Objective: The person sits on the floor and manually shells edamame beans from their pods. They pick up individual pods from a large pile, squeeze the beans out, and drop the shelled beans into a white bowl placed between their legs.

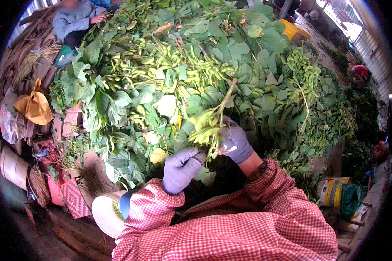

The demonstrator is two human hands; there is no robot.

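Note:
A cut soybean stem with clusters of green pods stands upright between my gloved hands, its bare brown end pointing up and away. My right hand grips the stem at its right side; something small and white shows at its fingers. My left hand, in a grey-purple knit glove, is curled beside the stem's lower tip; whether its fingers pinch a pod is hidden. Beyond both hands spreads a large heap of soybean plants with leaves and pods. By my left sleeve is a white bucket with green pods inside.
Another person sits at the heap's far left. An orange bag, a pink woven basket and a pale bucket are at left. A yellow-striped container and a green bag stand at right. A person in red is farther off.

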